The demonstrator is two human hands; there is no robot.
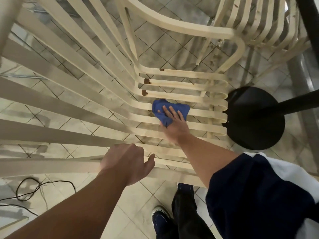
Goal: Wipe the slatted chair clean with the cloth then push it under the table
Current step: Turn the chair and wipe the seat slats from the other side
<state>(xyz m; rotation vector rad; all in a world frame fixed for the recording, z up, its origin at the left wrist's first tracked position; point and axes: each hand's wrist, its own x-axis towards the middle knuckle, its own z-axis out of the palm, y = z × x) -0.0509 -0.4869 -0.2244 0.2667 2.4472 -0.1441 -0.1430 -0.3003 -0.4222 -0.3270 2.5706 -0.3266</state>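
The cream slatted chair [198,99] fills the view from above, its long back slats sweeping left and its seat slats in the middle. A crumpled blue cloth [170,107] lies on the seat slats. My right hand [173,124] presses flat on the cloth, fingers spread over it. My left hand [128,161] curls around the near armrest slat at the lower middle. Brown stains mark the left ends of the seat slats.
A black round table base [255,118] with its black post stands right against the seat's front edge. A second slatted chair [259,21] sits at the top right. A black cable [31,190] loops on the tiled floor at lower left. My shoes are below.
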